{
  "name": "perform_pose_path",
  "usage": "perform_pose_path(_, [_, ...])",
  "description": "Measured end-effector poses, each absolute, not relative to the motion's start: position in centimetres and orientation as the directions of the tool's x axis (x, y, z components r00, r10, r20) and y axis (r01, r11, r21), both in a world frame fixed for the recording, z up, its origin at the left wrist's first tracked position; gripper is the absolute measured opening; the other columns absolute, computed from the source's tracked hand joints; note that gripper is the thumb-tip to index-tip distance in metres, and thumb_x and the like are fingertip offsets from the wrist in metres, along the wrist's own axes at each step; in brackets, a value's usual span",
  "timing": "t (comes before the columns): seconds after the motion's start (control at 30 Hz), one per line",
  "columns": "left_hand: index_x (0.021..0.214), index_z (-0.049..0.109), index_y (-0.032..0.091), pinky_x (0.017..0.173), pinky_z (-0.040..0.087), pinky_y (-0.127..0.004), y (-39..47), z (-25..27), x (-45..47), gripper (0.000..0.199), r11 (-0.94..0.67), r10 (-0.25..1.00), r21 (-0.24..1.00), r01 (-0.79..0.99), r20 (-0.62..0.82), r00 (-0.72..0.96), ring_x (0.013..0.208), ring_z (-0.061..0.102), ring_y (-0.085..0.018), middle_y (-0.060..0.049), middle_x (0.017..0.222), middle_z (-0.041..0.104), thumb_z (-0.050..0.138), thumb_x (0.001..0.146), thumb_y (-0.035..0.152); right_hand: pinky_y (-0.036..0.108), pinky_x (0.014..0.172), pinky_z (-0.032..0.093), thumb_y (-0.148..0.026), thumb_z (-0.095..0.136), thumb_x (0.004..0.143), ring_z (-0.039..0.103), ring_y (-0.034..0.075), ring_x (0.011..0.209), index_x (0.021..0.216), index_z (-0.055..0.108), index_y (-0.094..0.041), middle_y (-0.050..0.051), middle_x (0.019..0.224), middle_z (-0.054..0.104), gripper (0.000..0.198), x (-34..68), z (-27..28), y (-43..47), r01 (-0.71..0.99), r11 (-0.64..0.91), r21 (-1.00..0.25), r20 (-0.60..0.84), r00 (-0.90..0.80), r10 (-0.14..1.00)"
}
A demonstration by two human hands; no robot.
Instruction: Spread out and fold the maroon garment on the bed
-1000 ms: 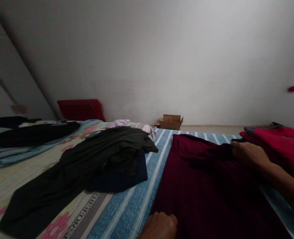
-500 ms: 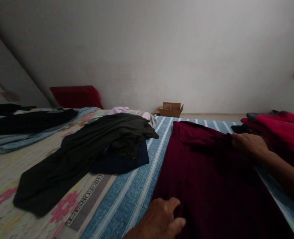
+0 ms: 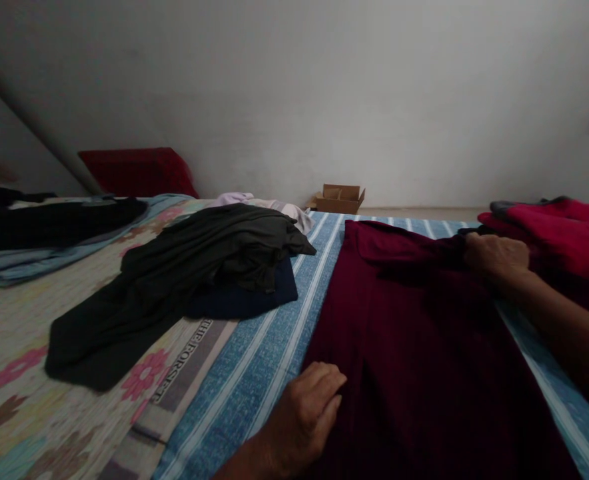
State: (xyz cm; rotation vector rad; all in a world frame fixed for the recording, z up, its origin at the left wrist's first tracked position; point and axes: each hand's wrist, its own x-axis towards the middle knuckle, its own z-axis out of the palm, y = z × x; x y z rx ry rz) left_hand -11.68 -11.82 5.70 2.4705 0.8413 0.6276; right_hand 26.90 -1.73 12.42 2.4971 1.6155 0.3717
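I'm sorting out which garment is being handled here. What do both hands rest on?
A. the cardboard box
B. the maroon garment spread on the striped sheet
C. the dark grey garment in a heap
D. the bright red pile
B: the left hand lies on the near edge of the maroon garment and the right hand on its far corner; the other things lie apart from both.

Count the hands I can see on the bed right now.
2. The left hand rests at the near edge of the dark red garment; the right hand presses its far right corner, beside the red pile.
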Motion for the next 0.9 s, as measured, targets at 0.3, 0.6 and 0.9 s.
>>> perform_pose_path(0.3, [0.100, 0.056, 0.014, 0.082, 0.052, -0.032, -11.6, 4.9, -11.1, 0.025, -0.812, 0.570, 0.414, 0.410, 0.413, 0.710, 0.087, 0.060, -0.017, -0.007, 0.091, 0.063, 0.039, 0.084, 0.007, 0.024, 0.066, 0.034, -0.026, 0.040, 0.090, 0.054, 0.015, 0.076, 0.086, 0.059, -0.018, 0.005, 0.084, 0.060, 0.021, 15.9, 8.5, -8.4, 0.967, 0.233, -0.108, 0.136, -0.218, 0.967])
perform_pose_path(0.6, [0.100, 0.058, 0.015, 0.087, 0.050, -0.028, -12.4, 4.3, -13.4, 0.020, -0.776, 0.627, 0.386, 0.500, 0.565, 0.537, 0.099, 0.059, -0.016, -0.008, 0.102, 0.063, 0.047, 0.084, 0.011, 0.027, 0.065, 0.035, -0.025, 0.063, 0.075, 0.049, 0.015, 0.072, 0.076, 0.055, -0.019, 0.000, 0.077, 0.058, 0.010, 6.7, 5.2, -19.8, 0.776, 0.558, -0.295, 0.225, -0.511, 0.830])
perform_pose_path(0.9, [0.101, 0.060, 0.015, 0.089, 0.051, -0.035, -13.8, 3.6, -14.4, 0.020, -0.764, 0.621, 0.282, 0.581, 0.566, 0.542, 0.107, 0.057, -0.020, -0.010, 0.113, 0.061, 0.048, 0.086, 0.018, 0.029, 0.047, 0.028, -0.021, 0.065, 0.072, 0.041, 0.018, 0.064, 0.071, 0.053, -0.018, 0.005, 0.072, 0.051, 0.012, 2.6, 0.4, -22.3, 0.845, 0.534, 0.029, 0.474, -0.482, 0.737])
